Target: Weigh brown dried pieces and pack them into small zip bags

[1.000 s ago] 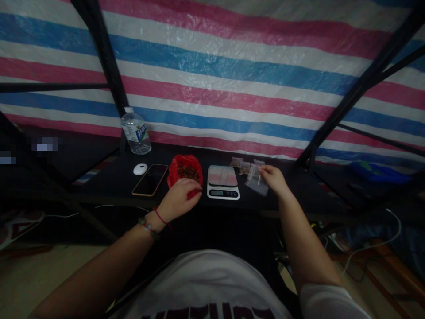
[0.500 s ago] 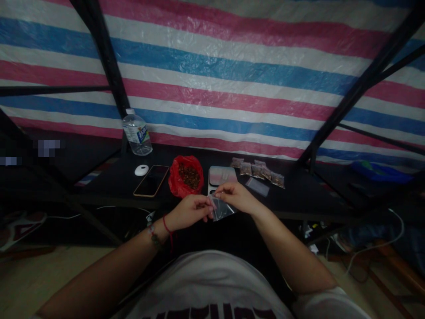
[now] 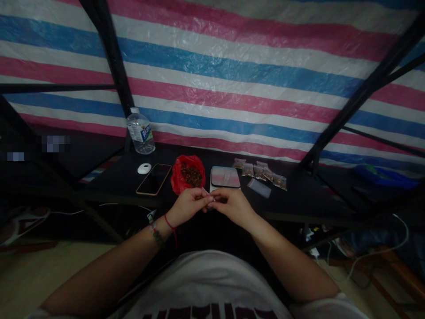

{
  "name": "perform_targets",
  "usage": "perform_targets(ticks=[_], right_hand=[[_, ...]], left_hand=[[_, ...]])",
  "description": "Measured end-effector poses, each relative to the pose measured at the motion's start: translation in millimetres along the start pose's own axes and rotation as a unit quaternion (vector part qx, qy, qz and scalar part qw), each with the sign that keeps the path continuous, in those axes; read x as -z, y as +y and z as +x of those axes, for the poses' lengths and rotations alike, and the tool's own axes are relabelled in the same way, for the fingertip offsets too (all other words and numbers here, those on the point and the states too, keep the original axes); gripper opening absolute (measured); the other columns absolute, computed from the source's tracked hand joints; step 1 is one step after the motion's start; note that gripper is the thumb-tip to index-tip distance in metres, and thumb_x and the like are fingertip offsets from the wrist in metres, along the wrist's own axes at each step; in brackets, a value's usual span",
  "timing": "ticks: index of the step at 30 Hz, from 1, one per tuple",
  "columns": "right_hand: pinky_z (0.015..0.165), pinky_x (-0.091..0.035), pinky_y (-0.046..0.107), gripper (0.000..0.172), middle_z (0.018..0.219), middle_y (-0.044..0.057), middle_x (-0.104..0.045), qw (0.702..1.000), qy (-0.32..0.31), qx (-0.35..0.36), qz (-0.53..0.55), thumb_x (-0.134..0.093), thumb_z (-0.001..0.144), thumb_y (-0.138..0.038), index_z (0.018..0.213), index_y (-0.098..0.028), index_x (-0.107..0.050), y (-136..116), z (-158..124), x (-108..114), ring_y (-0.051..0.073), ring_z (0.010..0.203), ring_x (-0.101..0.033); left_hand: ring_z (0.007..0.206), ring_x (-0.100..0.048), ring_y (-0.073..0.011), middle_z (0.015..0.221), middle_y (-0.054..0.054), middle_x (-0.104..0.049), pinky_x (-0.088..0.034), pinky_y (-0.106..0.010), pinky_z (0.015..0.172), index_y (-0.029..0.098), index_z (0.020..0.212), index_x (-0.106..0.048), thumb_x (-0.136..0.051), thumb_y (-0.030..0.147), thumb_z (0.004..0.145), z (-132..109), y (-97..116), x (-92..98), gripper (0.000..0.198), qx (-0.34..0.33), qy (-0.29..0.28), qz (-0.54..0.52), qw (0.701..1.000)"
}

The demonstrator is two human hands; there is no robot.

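Observation:
Both hands meet in front of the table edge, pinching a small clear zip bag [image 3: 206, 192] that is mostly hidden by my fingers. My left hand [image 3: 190, 204] has its thumb and fingers closed on the bag's left side. My right hand [image 3: 233, 206] grips it from the right, fingertips touching the left ones. Just behind the left hand stands an open red plastic bag [image 3: 178, 177] holding brown dried bits [image 3: 191, 175]. A digital scale [image 3: 226, 176] with a shiny plate sits behind the right hand. Several small filled zip bags [image 3: 260, 172] lie to its right, near flat unfilled bags [image 3: 259, 188].
At the left of the black table [image 3: 113, 179] are a phone [image 3: 154, 179], a white round object [image 3: 144, 169] and a clear plastic bottle [image 3: 141, 133]. A striped plastic sheet [image 3: 226, 97] hangs behind, between black metal posts [image 3: 116, 57]. A blue item [image 3: 381, 176] lies far right.
My hands have drawn together, and the right hand has come down off the scale's front. The zip bag, earlier spread flat and visible, is now mostly covered by fingers. The view shifted slightly.

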State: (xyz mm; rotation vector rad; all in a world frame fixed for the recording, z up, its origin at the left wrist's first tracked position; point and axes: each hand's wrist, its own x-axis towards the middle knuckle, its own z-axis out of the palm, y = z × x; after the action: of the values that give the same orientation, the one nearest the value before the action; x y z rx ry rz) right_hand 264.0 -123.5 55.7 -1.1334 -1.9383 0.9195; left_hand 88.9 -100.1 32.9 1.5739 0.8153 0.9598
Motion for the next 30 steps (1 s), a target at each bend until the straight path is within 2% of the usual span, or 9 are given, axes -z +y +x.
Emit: perform_targets(ticks=[3,5,8,12,15,19,22,27,30], right_hand=[[0.07,-0.048,0.027,0.016,0.084,0.003,-0.073,0.993,-0.053,-0.028,0.1,-0.064,0.078,-0.029,0.088,-0.019,-0.072,8.5,4.0,6.0,0.017,0.076,-0.067],[0.065,-0.046,0.025,0.017,0.08,0.003,-0.072,0.992,-0.06,-0.043,0.1,-0.062,0.078,-0.029,0.085,-0.017,-0.072,12.3,5.3,9.5,0.015,0.07,-0.064],[0.054,-0.037,0.021,0.016,0.065,0.0,-0.066,0.999,-0.016,-0.043,-0.012,-0.059,0.079,-0.026,0.075,-0.016,-0.071,12.2,4.8,9.6,0.011,0.058,-0.055],[0.053,-0.029,0.021,0.016,0.059,-0.002,-0.058,0.983,0.043,0.029,-0.177,-0.055,0.078,-0.017,0.063,-0.016,-0.063,4.5,1.7,0.5,0.009,0.055,-0.047],[0.054,-0.027,0.022,0.016,0.06,-0.002,-0.056,0.97,0.053,0.044,-0.234,-0.054,0.078,-0.016,0.062,-0.016,-0.059,1.4,0.6,-5.2,0.009,0.056,-0.047],[0.056,-0.029,0.024,0.015,0.06,0.0,-0.054,0.95,0.11,0.025,-0.291,-0.053,0.077,-0.016,0.062,-0.017,-0.056,6.0,2.2,-3.5,0.012,0.057,-0.046],[0.062,-0.036,0.025,0.009,0.07,0.002,-0.057,0.946,0.131,0.065,-0.29,-0.051,0.077,-0.013,0.071,-0.017,-0.058,10.1,3.4,-0.8,0.014,0.065,-0.051],[0.081,-0.045,0.028,0.024,0.113,0.01,-0.06,0.944,0.058,0.163,-0.28,-0.046,0.078,-0.004,0.089,-0.017,-0.064,9.4,1.1,-3.2,0.018,0.096,-0.058],[0.083,-0.046,0.03,0.025,0.11,0.01,-0.064,0.951,0.016,0.151,-0.271,-0.049,0.083,-0.007,0.097,-0.018,-0.067,8.8,0.5,-3.9,0.018,0.095,-0.06]], left_hand=[[0.051,-0.058,-0.0103,0.062,-0.003,-0.065,-0.047,-0.021,0.051,0.013,0.067,-0.064,-0.067,0.04,0.075,0.7,-0.8,2.5,0.028,0.007,-0.027,0.006,1.0],[0.054,-0.058,-0.0099,0.064,-0.003,-0.065,-0.047,-0.021,0.053,0.013,0.069,-0.063,-0.065,0.038,0.077,0.5,0.0,3.0,0.026,0.009,-0.036,0.02,0.999],[0.055,-0.059,-0.0097,0.064,-0.002,-0.064,-0.047,-0.021,0.054,0.012,0.07,-0.063,-0.061,0.034,0.077,-0.9,1.7,1.2,0.022,0.019,-0.034,0.05,0.998],[0.049,-0.056,-0.0097,0.054,0.002,-0.058,-0.043,-0.02,0.05,0.014,0.068,-0.06,-0.057,0.027,0.075,-1.9,2.5,-1.9,0.015,0.043,-0.001,0.094,0.995],[0.045,-0.054,-0.0098,0.049,0.004,-0.056,-0.04,-0.019,0.048,0.015,0.065,-0.06,-0.053,0.022,0.072,-1.8,1.7,-1.8,0.012,0.056,0.017,0.139,0.989],[0.043,-0.053,-0.0106,0.044,0.004,-0.054,-0.035,-0.019,0.044,0.017,0.058,-0.055,-0.052,0.022,0.07,-1.9,0.9,-0.1,0.014,0.077,0.028,0.179,0.98],[0.042,-0.053,-0.0108,0.044,0.004,-0.054,-0.035,-0.02,0.044,0.017,0.056,-0.054,-0.052,0.024,0.07,-1.3,1.0,0.2,0.015,0.092,0.034,0.164,0.982],[0.043,-0.053,-0.0109,0.046,0.004,-0.054,-0.037,-0.021,0.046,0.017,0.056,-0.054,-0.052,0.026,0.072,-1.1,2.2,-1.8,0.018,0.092,0.034,0.16,0.982],[0.046,-0.052,-0.0109,0.048,0.003,-0.055,-0.037,-0.021,0.048,0.017,0.055,-0.054,-0.052,0.03,0.077,-4.3,4.0,-3.3,0.025,0.047,0.019,0.198,0.979]])
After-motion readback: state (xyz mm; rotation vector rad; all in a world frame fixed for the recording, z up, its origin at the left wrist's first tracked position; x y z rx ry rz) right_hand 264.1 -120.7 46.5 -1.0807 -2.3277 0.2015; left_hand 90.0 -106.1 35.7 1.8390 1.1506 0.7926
